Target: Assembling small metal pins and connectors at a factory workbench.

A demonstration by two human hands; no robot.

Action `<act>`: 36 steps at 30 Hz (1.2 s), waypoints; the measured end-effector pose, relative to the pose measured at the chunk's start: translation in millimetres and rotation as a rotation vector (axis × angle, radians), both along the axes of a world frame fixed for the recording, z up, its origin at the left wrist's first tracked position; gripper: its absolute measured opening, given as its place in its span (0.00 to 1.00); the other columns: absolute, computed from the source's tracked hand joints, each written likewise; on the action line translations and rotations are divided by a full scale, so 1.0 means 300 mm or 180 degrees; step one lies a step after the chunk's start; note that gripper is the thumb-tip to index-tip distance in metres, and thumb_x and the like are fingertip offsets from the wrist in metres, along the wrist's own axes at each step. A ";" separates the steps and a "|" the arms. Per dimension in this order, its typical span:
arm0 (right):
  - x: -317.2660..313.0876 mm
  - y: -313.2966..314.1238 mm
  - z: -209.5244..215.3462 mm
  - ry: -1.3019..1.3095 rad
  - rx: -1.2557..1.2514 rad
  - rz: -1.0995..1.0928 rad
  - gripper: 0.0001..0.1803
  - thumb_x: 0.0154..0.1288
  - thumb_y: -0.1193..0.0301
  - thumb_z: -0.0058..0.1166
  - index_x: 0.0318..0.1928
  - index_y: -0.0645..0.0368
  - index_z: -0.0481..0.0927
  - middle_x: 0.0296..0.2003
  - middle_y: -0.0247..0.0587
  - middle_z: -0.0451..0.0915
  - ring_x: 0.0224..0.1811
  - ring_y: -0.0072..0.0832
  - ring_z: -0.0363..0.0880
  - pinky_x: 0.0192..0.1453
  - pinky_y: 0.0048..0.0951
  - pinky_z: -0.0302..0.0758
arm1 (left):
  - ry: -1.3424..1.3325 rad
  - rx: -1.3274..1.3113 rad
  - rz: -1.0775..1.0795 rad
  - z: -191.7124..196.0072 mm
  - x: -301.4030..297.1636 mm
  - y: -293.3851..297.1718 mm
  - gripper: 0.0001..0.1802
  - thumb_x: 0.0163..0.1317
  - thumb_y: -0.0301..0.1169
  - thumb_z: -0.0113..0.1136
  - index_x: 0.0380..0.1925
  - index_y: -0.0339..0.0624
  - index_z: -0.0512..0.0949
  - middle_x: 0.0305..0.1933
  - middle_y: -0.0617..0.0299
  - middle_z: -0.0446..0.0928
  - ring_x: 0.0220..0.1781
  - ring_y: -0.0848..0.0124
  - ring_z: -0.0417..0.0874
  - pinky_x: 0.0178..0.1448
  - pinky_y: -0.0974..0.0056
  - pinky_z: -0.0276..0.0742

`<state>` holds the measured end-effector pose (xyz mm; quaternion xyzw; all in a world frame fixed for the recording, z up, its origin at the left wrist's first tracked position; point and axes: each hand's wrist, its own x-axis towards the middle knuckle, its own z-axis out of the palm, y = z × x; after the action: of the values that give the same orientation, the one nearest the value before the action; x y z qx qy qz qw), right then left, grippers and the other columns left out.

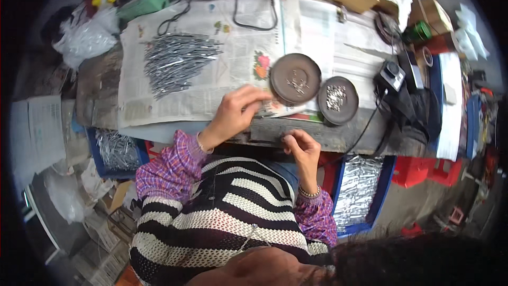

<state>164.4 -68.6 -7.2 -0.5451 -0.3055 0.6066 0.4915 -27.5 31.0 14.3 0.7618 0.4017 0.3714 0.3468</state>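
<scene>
My left hand [234, 112] reaches over the table's near edge, beside a brown round dish [280, 91] with a few small metal parts in it. Its index finger stretches toward the dish rim, with the thumb apart below it. By those fingertips, small dark bits [270, 108] lie on the newspaper, too blurred to name. Just in front of the edge, my right hand [305, 152] is closed, thumb and fingers pinched together; what they hold, if anything, is too small to make out. A smaller brown dish [349, 115] to the right holds many small shiny metal pieces [335, 98].
A heap of thin metal strips [177, 62] lies on the newspaper [135, 107] at the left. Blue crates of metal parts, one left [142, 153] and one right [389, 172], stand below the edge. A black cable [236, 15] loops behind; a small camera [391, 77] sits right.
</scene>
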 end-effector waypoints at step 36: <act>-0.054 0.019 0.009 -0.1377 0.0621 0.0553 0.04 0.57 0.79 0.56 0.32 0.68 0.79 0.24 0.35 0.76 0.23 0.16 0.72 0.28 0.17 0.67 | 0.1692 0.1269 0.1193 -0.078 -0.318 0.226 0.11 0.50 0.20 0.52 0.34 0.35 0.77 0.36 0.57 0.73 0.42 0.59 0.72 0.48 0.59 0.69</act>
<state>148.2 -62.8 -4.6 -0.5839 -0.5064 0.4833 0.4110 -122.9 98.7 -9.0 0.7974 0.5299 0.2887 0.0017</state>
